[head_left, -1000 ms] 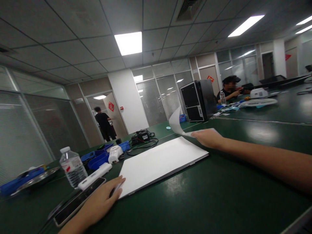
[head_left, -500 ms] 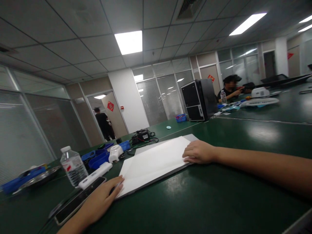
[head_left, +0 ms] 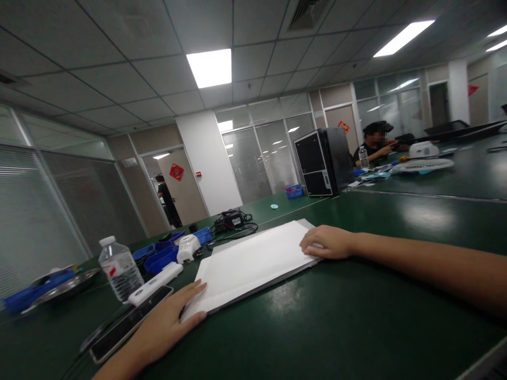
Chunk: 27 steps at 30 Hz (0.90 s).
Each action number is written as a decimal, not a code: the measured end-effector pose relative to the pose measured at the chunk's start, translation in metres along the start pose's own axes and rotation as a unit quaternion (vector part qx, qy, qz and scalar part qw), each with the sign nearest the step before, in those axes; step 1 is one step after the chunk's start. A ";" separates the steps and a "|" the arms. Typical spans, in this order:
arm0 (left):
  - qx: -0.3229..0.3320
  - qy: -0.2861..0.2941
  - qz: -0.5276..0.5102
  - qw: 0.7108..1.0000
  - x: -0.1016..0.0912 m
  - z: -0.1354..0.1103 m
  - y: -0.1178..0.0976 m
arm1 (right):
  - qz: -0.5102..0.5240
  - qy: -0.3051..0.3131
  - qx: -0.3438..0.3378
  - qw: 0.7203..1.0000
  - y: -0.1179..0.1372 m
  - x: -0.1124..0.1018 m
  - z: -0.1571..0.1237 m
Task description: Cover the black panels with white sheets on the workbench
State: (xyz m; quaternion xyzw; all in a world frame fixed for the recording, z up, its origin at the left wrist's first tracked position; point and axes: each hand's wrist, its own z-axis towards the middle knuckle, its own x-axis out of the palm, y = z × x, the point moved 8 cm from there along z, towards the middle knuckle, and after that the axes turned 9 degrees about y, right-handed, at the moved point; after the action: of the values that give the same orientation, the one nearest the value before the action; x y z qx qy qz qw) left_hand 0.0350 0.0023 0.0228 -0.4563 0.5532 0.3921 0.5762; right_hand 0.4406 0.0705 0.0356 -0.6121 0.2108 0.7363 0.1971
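Note:
A white sheet of paper [head_left: 253, 264] lies on the green table over a flat grey thing with a dark front edge, which shows only along its borders. My left hand [head_left: 170, 322] rests at the paper's near left corner, thumb and fingers spread apart and fingertips on the sheet. At the right edge, my right hand [head_left: 328, 243] has its slightly bent fingers on the paper, with the thumb apart from them. Close beside my left hand lie a phone-like dark slab [head_left: 130, 324] and a long white device [head_left: 155, 285].
A water bottle [head_left: 120, 269] stands at the left, near blue bins [head_left: 161, 260] and a white plug-like device [head_left: 188, 248]. Behind the paper lies a black adapter with cables [head_left: 233, 220]. A black computer tower [head_left: 322, 162] stands farther back. A person [head_left: 376, 142] sits across the table.
The paper has shifted slightly, its near left corner moving left over the grey thing. My left thumb and fingers have spread wider; my right hand moved slightly right. The person in the doorway moved farther through it.

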 end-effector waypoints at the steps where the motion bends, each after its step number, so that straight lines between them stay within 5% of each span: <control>1: 0.004 0.002 0.002 1.000 -0.001 0.000 -0.002 | 0.006 0.004 -0.006 1.000 0.002 0.001 0.000; 21: 0.010 -0.011 -0.020 1.000 -0.003 0.000 -0.001 | 0.073 0.016 -0.035 0.997 0.008 0.006 -0.002; 24: 0.013 -0.011 -0.021 1.000 -0.004 -0.001 -0.002 | 0.039 -0.030 0.046 0.998 -0.009 0.003 0.002; 27: -0.006 -0.014 -0.025 1.000 -0.003 0.001 0.000 | 0.019 -0.083 0.229 0.970 -0.048 -0.002 -0.004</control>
State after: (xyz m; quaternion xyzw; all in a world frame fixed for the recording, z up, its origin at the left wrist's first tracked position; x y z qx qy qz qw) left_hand 0.0346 0.0038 0.0262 -0.4680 0.5312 0.3874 0.5905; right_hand 0.4705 0.1079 0.0337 -0.4835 0.3681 0.7202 0.3346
